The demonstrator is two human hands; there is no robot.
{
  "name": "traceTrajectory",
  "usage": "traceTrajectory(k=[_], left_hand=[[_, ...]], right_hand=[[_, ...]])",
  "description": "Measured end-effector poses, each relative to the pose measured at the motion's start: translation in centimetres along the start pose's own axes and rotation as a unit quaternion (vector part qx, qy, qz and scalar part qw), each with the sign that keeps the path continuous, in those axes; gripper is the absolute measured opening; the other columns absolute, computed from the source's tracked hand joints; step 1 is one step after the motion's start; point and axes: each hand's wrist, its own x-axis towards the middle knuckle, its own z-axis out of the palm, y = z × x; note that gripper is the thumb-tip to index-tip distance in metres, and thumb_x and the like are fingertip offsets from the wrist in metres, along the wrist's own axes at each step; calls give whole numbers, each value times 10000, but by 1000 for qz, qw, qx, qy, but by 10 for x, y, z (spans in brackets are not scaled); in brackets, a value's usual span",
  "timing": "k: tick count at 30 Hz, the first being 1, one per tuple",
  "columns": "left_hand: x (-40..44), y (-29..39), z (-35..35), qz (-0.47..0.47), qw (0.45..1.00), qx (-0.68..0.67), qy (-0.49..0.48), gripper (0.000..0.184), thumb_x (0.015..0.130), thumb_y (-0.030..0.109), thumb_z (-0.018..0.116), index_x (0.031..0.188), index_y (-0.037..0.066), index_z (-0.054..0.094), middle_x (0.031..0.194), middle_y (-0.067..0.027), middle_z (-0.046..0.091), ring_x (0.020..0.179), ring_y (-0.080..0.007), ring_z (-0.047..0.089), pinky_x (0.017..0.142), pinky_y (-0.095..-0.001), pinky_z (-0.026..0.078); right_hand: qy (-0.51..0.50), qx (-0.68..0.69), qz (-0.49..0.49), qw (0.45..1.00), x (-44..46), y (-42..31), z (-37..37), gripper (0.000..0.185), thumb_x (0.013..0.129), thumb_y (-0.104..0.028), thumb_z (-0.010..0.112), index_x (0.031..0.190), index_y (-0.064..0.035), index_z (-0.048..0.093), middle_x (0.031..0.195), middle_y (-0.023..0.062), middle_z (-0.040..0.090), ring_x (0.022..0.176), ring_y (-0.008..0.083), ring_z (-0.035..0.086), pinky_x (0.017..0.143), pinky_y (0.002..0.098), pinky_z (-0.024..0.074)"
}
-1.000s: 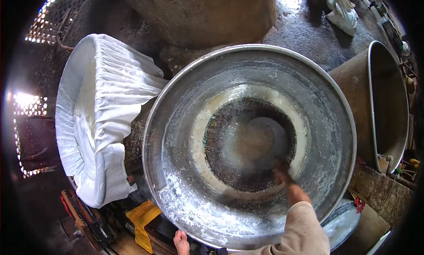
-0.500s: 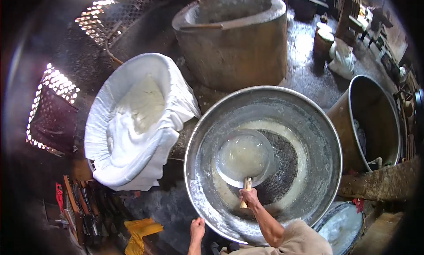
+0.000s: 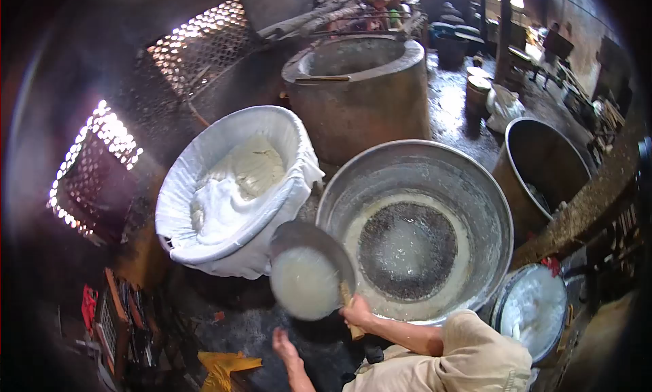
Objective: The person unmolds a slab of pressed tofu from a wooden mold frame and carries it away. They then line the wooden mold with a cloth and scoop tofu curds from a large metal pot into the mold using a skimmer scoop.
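The sleeve (image 3: 485,351), cut off by the picture's bottom edge, hid part of the near rim of the basin (image 3: 479,243). Clutter (image 3: 380,8) beyond the vat (image 3: 367,114) was too small to tell.

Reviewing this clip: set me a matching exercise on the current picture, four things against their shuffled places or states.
Column one:
1. Right hand
2. Ladle
3. White cloth
4. Left hand

Column two:
A. Draped to the left of the metal basin in the picture
B. Open, holding nothing
C. Closed around a wooden handle
D. Contains cloudy liquid

Pairs: 1-C, 2-D, 3-A, 4-B
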Motion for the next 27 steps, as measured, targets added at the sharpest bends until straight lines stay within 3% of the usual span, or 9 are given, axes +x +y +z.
traceTrajectory(k=[6, 8, 10, 14, 19, 23, 25, 26, 27], left_hand=[[40, -2, -50, 55, 982, 104, 150, 423, 842, 157, 418, 1196, -74, 419, 1200, -192, 463, 1099, -276, 450, 952, -360, 327], [28, 17, -40, -18, 978, 108, 177, 433, 843, 202, 435, 1194, -51, 434, 1160, -155, 487, 1055, -267, 467, 925, -351, 339], [27, -8, -41, -70, 973, 132, 177, 438, 835, 255, 444, 1192, 1, 460, 1164, -143, 490, 1027, -278, 476, 903, -358, 349], [-2, 8, 2, -175, 967, 139, 121, 429, 811, 349, 499, 1183, 136, 504, 1188, -94, 488, 989, -256, 485, 821, -393, 368], [-23, -5, 49, -249, 953, 171, 30, 390, 833, 251, 436, 1201, 138, 500, 1224, -75, 504, 1013, -256, 492, 743, -372, 388], [-25, -21, 63, -253, 937, 233, -57, 385, 844, 296, 482, 1193, 134, 508, 1191, -29, 523, 975, -213, 499, 712, -324, 391], [-27, -25, 59, -261, 929, 252, -70, 387, 845, 304, 490, 1192, 133, 509, 1186, -24, 525, 969, -206, 500, 711, -320, 391], [-27, -28, 57, -263, 925, 263, -77, 388, 845, 308, 494, 1191, 132, 510, 1184, -22, 526, 966, -203, 500, 710, -317, 390], [-28, -31, 51, -264, 922, 270, -80, 389, 845, 312, 498, 1190, 132, 511, 1181, -19, 527, 963, -200, 500, 709, -315, 390]], right_hand=[[-93, -139, -85, 982, 6, -16, -54, 429, 703, -156, 605, 1005, 75, 408, 727, 239, 578, 638, 346, 606, 592, 435, 477], [-3, -167, -71, 983, 47, 1, -90, 425, 707, -189, 643, 994, 75, 474, 790, 246, 598, 728, 327, 614, 655, 416, 478], [54, -109, -41, 992, 84, 4, -153, 245, 697, -167, 667, 826, 28, 594, 727, 134, 617, 627, 223, 596, 571, 367, 464], [152, 47, 29, 987, 239, 114, -295, 300, 646, 11, 633, 878, -42, 450, 675, 63, 525, 575, 168, 528, 463, 336, 436], [360, -292, 75, 883, 338, 114, -427, 367, 668, -37, 596, 992, 15, 431, 789, 234, 592, 717, 369, 601, 611, 445, 476], [258, -308, 96, 911, 372, 144, -471, 503, 700, -144, 614, 1128, 11, 402, 981, 296, 547, 880, 425, 557, 756, 463, 464], [201, -487, -130, 840, 392, 229, -464, 480, 754, -221, 581, 1155, -19, 409, 956, 247, 554, 771, 384, 565, 670, 475, 455], [175, -188, 18, 966, 390, 246, -441, 461, 780, -252, 553, 1165, -37, 419, 904, 197, 538, 700, 340, 537, 608, 465, 434], [129, 134, 165, 969, 381, 267, -411, 444, 806, -283, 525, 1175, -56, 429, 852, 148, 522, 628, 297, 509, 545, 455, 412]])
